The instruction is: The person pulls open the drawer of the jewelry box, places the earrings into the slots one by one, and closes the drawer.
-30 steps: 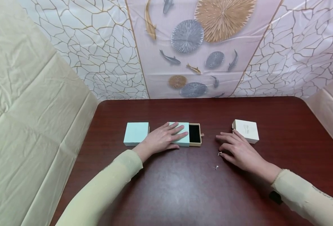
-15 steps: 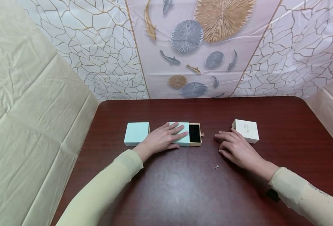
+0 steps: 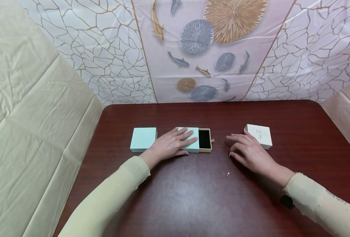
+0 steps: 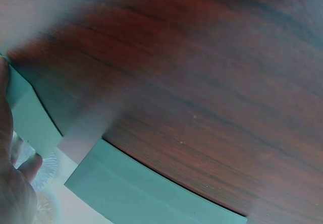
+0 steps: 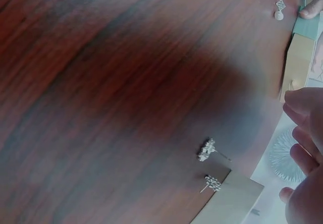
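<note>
My left hand (image 3: 169, 144) lies with fingers spread on the lid of a pale teal jewellery box (image 3: 195, 131), whose drawer (image 3: 204, 141) with black lining sticks out to the right. My right hand (image 3: 250, 153) pinches a small earring (image 3: 229, 153) between thumb and finger; the right wrist view shows a pale bead on this earring (image 5: 293, 84). Nearer the table's front lies another earring (image 3: 227, 174), which has a pearl and an openwork square (image 5: 280, 8). Two silvery stud earrings (image 5: 206, 150) (image 5: 213, 182) lie beside the white box (image 5: 229, 199), hidden from the head view.
A second teal box (image 3: 143, 139) stands left of the drawer box, by my left wrist. The white box (image 3: 259, 135) with small print sits just beyond my right fingers. A patterned cloth (image 3: 198, 79) hangs behind the dark red table (image 3: 175, 197).
My right thumb and finger have taken hold of the earring and moved it slightly away from the table's front. The left hand has stayed on the teal box.
</note>
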The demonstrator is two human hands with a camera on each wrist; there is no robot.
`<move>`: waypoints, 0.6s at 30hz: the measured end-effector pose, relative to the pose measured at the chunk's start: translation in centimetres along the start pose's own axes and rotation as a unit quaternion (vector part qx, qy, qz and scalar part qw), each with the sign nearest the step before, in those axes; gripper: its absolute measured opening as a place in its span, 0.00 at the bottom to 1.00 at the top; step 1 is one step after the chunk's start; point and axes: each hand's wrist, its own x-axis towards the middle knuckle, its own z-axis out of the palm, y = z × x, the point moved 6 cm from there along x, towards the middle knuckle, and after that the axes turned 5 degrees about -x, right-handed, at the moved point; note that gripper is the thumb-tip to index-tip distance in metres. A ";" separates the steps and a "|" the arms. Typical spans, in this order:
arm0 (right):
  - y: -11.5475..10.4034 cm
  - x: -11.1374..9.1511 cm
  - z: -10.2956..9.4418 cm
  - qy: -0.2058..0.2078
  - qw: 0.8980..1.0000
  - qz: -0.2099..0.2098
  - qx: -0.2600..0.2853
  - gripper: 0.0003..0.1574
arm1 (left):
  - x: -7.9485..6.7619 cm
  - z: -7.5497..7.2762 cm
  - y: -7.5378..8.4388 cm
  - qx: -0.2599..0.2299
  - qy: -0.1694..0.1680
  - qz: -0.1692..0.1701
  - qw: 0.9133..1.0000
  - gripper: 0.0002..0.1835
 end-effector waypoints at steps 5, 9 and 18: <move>0.1 0.2 0.0 -0.008 1.000 0.013 0.006 0.11 | 0.0 0.0 0.0 -0.003 -0.003 -0.001 1.000 0.35; 0.1 0.3 0.3 -0.016 1.000 0.020 0.010 0.11 | 0.1 0.1 -0.1 -0.004 -0.004 -0.002 1.000 0.35; -0.1 0.3 0.9 -0.011 1.000 0.012 0.017 0.14 | 0.1 0.2 -0.1 0.007 -0.004 -0.002 1.000 0.35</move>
